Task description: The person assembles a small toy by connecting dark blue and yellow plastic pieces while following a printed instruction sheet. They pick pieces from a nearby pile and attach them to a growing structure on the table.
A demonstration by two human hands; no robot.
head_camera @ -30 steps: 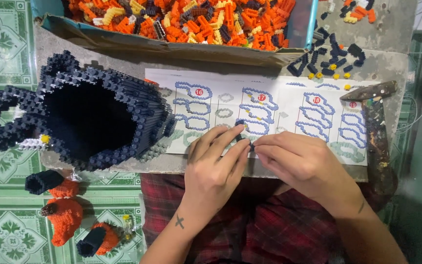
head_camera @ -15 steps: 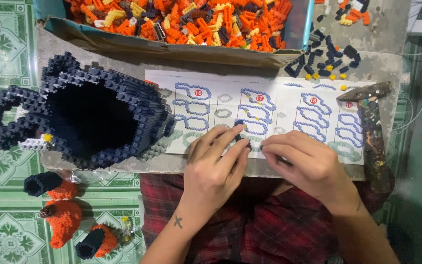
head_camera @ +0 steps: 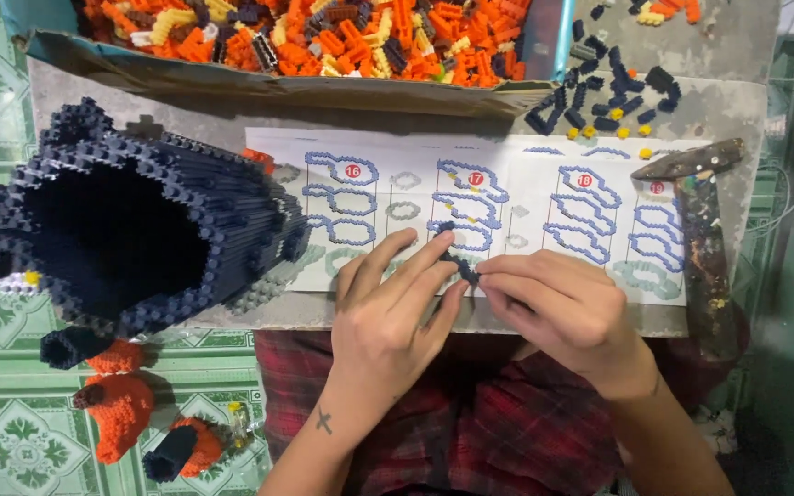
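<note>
Your left hand [head_camera: 388, 321] and right hand [head_camera: 562, 308] meet fingertip to fingertip, pinching a small dark-blue brick piece [head_camera: 459, 264] between them, low on the instruction sheet [head_camera: 526, 197] nr the desk's [head_camera: 737, 101] front edge. Piece: tiny studded plastic, a short knobbly strip, partly hidden by fingers. Sheet: flat white paper w/ blue outline diagrams and red numbered dots. Left: big hollow dark-blue brick model [head_camera: 140, 230], bumpy walls, overhanging the desk edge. Top: cardboard box [head_camera: 259, 87] of mostly orange bricks. Top right: loose dark bricks [head_camera: 599, 92]. Right: worn hammer [head_camera: 700, 239] along the edge. Open room: bare sheet btw hands and box. Orange model parts [head_camera: 121, 409] lie on the tiled floor.
</note>
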